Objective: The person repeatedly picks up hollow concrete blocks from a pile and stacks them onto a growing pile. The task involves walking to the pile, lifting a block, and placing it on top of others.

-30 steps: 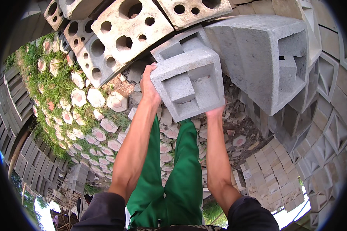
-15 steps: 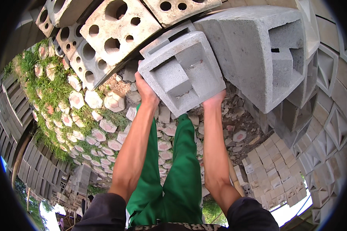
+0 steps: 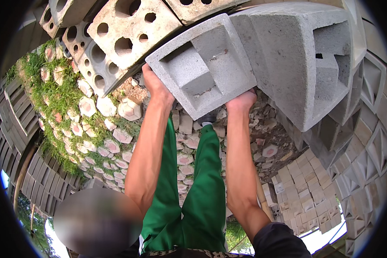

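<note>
A square grey concrete vent block (image 3: 241,71), with stepped hollows in its face, is held between my two hands in front of me. My left hand (image 3: 158,89) grips its left side, thumb side showing along the edge. At the lower right corner, my right hand (image 3: 241,101) is closed against the block from beneath; its fingertips are hidden. The block's right side sits close against a row of similar grey blocks (image 3: 271,51); whether they touch, I cannot tell. Its far edge lies next to weathered blocks with round holes (image 3: 135,32).
Below lies uneven ground with hexagonal pavers (image 3: 87,106), grass (image 3: 58,92) and rubble (image 3: 266,124). Stacked pale blocks (image 3: 303,189) rise at the right, with patterned blocks (image 3: 365,155) along the rim. Grey stacks (image 3: 45,180) stand at the left. A blurred oval (image 3: 98,221) covers the lower left.
Both hands have moved the vent block slightly away from me, up in the picture, toward the holed blocks. It now covers the block edge that showed behind it. My grip stays the same.
</note>
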Demonstrator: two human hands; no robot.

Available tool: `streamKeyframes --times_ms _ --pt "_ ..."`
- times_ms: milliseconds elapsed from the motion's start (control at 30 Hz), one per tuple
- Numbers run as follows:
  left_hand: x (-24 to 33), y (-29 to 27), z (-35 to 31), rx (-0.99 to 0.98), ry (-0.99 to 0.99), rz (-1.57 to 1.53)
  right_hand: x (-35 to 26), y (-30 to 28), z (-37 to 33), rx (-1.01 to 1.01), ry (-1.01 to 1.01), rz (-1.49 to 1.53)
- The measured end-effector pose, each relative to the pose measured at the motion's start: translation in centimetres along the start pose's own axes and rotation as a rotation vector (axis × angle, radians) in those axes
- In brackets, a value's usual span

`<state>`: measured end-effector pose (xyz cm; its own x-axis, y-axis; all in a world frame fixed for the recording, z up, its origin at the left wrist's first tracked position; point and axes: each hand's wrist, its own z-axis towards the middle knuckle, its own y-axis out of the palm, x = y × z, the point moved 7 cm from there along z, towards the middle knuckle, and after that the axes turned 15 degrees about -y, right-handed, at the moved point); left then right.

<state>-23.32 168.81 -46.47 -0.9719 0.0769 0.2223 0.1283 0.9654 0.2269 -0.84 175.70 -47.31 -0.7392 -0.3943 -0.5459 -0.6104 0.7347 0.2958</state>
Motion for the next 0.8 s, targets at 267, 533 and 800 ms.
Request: streamKeyframes --times_ms 267,533,800 --pt "0.2 0.4 -0.5 -0.028 0.056 0.095 -0.3 1.3 -0.5 -0.059 -0.009 -0.03" --pt "1.2 0.8 -0.5 -0.038 0.152 0.156 0.3 2.4 0.3 -0.228 0.021 0.019" --pt "-1.0 -0.1 -0.4 -0.149 0.164 0.123 0.9 1.1 1.7 -0.419 0.021 -0.053"
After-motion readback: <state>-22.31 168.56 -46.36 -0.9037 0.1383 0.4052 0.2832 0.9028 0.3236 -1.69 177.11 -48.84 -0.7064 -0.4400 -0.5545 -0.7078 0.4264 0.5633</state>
